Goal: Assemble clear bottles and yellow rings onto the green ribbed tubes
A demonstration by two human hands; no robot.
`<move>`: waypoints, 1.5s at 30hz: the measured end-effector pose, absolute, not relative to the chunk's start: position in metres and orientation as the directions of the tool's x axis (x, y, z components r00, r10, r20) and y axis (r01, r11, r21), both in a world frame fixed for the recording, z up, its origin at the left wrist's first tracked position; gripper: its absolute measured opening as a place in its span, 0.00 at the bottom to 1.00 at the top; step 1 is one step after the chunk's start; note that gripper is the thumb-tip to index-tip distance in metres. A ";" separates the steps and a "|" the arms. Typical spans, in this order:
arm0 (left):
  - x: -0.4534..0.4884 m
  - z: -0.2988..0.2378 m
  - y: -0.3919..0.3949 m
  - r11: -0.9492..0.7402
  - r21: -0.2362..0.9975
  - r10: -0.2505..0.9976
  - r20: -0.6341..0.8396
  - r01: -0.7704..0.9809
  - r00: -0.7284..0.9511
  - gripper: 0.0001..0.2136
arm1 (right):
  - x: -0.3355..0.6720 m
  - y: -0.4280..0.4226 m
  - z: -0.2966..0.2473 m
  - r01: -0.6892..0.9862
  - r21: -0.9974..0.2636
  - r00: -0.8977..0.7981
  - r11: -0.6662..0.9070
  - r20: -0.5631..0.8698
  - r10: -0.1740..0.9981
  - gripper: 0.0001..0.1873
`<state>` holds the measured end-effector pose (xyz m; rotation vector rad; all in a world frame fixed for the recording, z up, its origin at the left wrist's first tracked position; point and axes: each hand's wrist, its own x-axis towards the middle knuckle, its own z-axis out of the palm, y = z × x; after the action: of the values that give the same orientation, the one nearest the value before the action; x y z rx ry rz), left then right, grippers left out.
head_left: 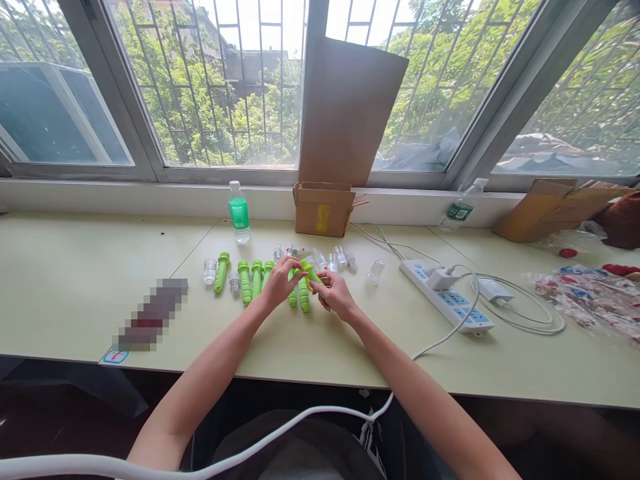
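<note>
My right hand (336,293) is closed around a green plastic tube (311,272), which slants up to the left above the table. At the tube's ribbed upper end are the pinched fingers of my left hand (279,283); anything small between them is hidden. Beneath and between my hands lie more green tubes (303,297), partly covered. Further left, several similar green tubes (245,283) lie side by side, with another green tube (221,273) apart from them. A clear plastic cup-like piece (210,271) stands beside that one. More clear pieces (341,257) are scattered behind my hands.
A green-labelled bottle (239,213) and a small cardboard box (323,210) stand near the window. To the right lie a power strip (445,297) and looped white cable (555,327). Bagged items (590,293) lie far right. A white cable (300,420) crosses before my body.
</note>
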<state>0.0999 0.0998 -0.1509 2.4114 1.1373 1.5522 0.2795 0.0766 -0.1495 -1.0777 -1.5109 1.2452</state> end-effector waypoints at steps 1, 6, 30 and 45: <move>0.100 -0.150 0.100 -0.725 0.415 0.604 0.767 0.550 0.218 0.06 | 0.279 0.076 -0.149 0.089 -0.987 -0.247 0.133 0.108 0.963 0.21; 0.101 -0.148 0.097 -0.727 0.405 0.592 0.778 0.554 0.209 0.07 | 0.279 0.077 -0.149 0.153 -0.971 -0.280 0.183 0.135 0.951 0.22; 0.101 -0.149 0.097 -0.714 0.364 0.593 0.768 0.597 0.241 0.08 | 0.276 0.072 -0.147 0.245 -0.952 -0.301 0.185 0.107 0.948 0.18; 0.101 -0.148 0.095 -0.691 0.377 0.596 0.780 0.617 0.190 0.03 | 0.297 0.097 -0.160 0.749 -0.621 0.121 0.233 0.474 0.872 0.19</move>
<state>0.1013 0.0952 -0.1475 2.4392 1.2436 1.5827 0.2971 0.0970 -0.1601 -1.5367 -1.6466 0.1810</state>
